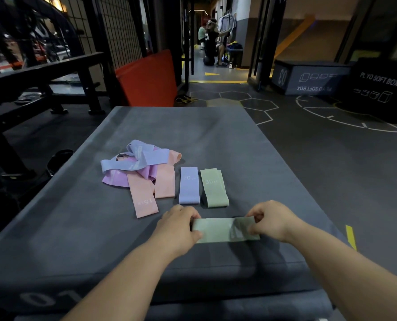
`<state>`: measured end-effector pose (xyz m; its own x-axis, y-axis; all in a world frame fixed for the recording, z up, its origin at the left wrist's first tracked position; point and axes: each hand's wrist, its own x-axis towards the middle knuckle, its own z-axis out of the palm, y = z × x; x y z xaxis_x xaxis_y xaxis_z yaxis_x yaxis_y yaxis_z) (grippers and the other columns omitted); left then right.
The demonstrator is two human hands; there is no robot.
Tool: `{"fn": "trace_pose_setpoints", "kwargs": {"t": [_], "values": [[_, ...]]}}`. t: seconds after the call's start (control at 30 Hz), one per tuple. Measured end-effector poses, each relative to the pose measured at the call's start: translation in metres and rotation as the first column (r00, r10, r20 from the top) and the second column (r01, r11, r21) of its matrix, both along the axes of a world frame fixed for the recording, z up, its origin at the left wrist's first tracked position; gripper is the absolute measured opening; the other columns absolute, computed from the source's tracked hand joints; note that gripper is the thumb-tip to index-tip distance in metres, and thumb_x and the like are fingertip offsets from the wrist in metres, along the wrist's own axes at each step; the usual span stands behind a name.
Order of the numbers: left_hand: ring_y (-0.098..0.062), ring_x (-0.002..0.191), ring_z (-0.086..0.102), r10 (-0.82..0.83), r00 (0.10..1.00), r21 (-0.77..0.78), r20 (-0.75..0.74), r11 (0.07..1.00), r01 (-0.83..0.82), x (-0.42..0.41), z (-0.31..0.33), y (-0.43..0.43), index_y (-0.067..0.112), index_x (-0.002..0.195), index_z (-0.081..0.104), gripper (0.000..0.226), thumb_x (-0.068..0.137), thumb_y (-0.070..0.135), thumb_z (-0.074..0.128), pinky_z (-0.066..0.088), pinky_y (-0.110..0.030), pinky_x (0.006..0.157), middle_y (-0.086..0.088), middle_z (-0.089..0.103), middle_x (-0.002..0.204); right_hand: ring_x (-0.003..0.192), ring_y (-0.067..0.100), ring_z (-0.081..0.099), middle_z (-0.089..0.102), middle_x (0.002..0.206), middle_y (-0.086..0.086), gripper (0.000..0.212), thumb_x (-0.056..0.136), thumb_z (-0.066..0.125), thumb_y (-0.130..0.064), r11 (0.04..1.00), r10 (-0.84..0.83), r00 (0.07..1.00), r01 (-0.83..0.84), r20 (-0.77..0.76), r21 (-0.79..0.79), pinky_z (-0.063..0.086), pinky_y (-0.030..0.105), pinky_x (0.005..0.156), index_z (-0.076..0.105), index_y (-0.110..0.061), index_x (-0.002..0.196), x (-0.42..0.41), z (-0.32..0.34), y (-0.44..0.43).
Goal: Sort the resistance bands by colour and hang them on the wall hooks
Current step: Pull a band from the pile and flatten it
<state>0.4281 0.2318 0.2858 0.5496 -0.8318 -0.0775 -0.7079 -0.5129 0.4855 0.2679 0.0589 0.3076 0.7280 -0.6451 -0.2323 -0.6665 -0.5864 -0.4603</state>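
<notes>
Green band [225,229] pinched, seemingly taut, by both hands [179,224] [274,222].

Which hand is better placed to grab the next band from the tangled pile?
Probably the left. The left hand sits nearer the tangled pile, on its side of the mat; the right hand would have to cross. Both pinch the green band.
</notes>
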Motion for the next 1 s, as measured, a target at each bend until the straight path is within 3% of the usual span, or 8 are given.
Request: {"fn": "trace_pose_setpoints", "kwargs": {"t": [0.17,0.27,0.37,0.53,0.7,0.8,0.9,1.0], "values": [[-0.016,0.093,0.052,-0.031,0.999,-0.029,-0.023,0.999,0.030,-0.001,0.001,0.000,0.035,0.087,0.042,0.023,0.082,0.026,0.062,0.048,-0.035,0.083,0.010,0.055,0.096,0.061,0.003,0.051,0.056,0.065,-0.012,0.017,0.072,0.076,-0.023,1.000,-0.019,1.000,0.019,0.012,-0.018,0.036,0.016,0.053,0.066,-0.032,0.083,-0.001,-0.001,0.001],[-0.015,0.080,0.054,-0.026,0.999,-0.038,-0.042,0.999,0.025,-0.003,0.002,0.001,0.035,0.088,0.039,0.026,0.081,0.025,0.061,0.049,-0.033,0.072,0.010,0.056,0.086,0.060,0.003,0.049,0.053,0.063,-0.012,0.019,0.073,0.075,-0.023,0.999,-0.012,1.000,0.012,0.003,-0.034,0.033,0.015,0.050,0.061,-0.035,0.076,0.000,0.002,0.003],[-0.013,0.079,0.056,0.019,0.999,-0.106,-0.026,0.994,-0.021,-0.004,0.006,0.004,0.035,0.092,0.037,0.033,0.078,0.024,0.064,0.046,-0.030,0.066,0.014,0.056,0.088,0.066,0.007,0.053,0.054,0.064,-0.014,0.019,0.076,0.071,-0.023,0.998,-0.010,1.000,0.010,0.005,-0.063,0.034,0.016,0.052,0.059,-0.037,0.074,0.001,0.006,0.004],[-0.011,0.077,0.052,0.057,0.997,-0.280,0.051,0.959,-0.041,-0.004,0.017,0.007,0.032,0.084,0.043,0.028,0.076,0.014,0.062,0.043,-0.028,0.067,0.014,0.055,0.078,0.054,0.002,0.060,0.066,0.055,-0.009,0.017,0.079,0.064,-0.014,0.997,-0.073,0.975,0.072,0.209,0.010,0.040,0.013,0.051,0.061,-0.030,0.072,0.000,0.006,0.008],[-0.008,0.087,0.043,-0.096,0.957,-0.150,0.272,0.979,0.141,-0.002,0.018,0.011,0.031,0.076,0.046,0.021,0.077,0.017,0.063,0.031,-0.025,0.079,0.018,0.048,0.078,0.073,0.017,0.068,0.072,0.074,-0.002,0.007,0.074,0.065,-0.024,0.979,-0.098,0.955,0.043,0.279,0.197,0.054,0.035,0.074,0.064,-0.027,0.080,0.000,0.000,0.009],[-0.005,0.090,0.041,-0.198,0.947,-0.031,0.253,0.977,0.212,0.000,0.013,0.012,0.033,0.079,0.047,0.019,0.077,0.022,0.062,0.026,-0.025,0.082,0.019,0.049,0.084,0.071,0.016,0.071,0.072,0.077,0.002,0.009,0.082,0.070,-0.025,0.945,-0.155,0.938,0.051,0.309,0.322,0.055,0.031,0.062,0.064,-0.019,0.083,0.002,0.001,0.012],[-0.004,0.096,0.042,-0.294,0.936,0.059,0.194,0.956,0.287,0.001,0.010,0.014,0.037,0.084,0.051,0.014,0.076,0.035,0.063,0.026,-0.027,0.083,0.020,0.050,0.090,0.061,0.011,0.069,0.069,0.070,0.001,0.016,0.078,0.077,-0.020,0.947,-0.181,0.934,0.080,0.310,0.312,0.050,0.023,0.054,0.062,-0.016,0.079,0.004,-0.003,0.014],[-0.006,0.100,0.043,-0.291,0.946,0.071,0.145,0.956,0.283,0.000,0.011,0.013,0.035,0.089,0.059,0.019,0.082,0.053,0.057,0.030,-0.029,0.087,0.019,0.052,0.091,0.066,0.016,0.068,0.065,0.072,0.006,0.016,0.078,0.072,-0.008,0.951,-0.176,0.938,0.084,0.298,0.297,0.052,0.024,0.056,0.058,-0.015,0.079,0.005,-0.009,0.013]]}}
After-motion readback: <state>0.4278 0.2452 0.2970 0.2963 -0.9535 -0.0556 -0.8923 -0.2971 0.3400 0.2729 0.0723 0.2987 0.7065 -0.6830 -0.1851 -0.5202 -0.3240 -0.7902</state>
